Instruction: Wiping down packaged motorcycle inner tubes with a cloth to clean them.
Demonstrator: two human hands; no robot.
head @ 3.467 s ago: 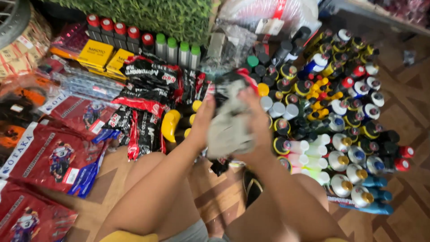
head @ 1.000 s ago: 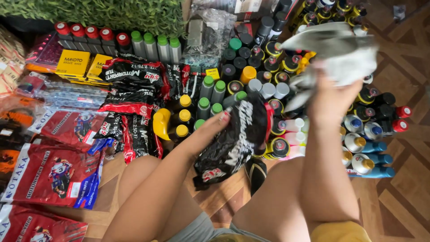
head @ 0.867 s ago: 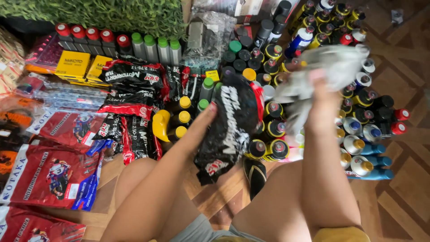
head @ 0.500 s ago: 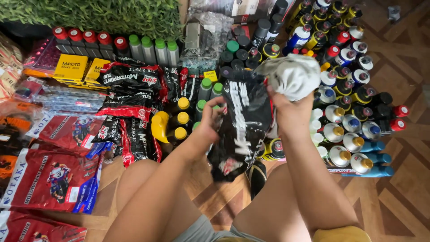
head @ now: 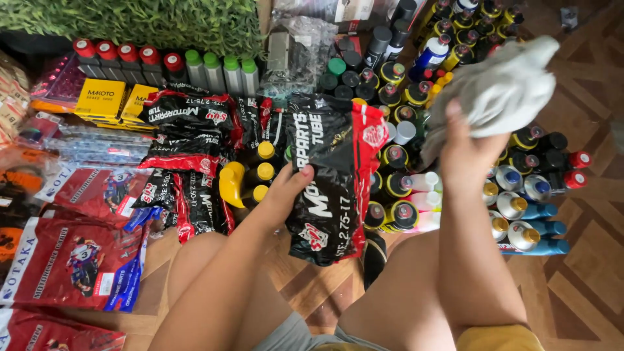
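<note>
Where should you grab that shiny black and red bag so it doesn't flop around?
Probably by its left long edge, coming in from the left side, as the left hand does now. The black and red packet is flat, soft and stands on end, so fingers clamped midway along a side should steady it. The right hand holds a grey cloth.
</note>
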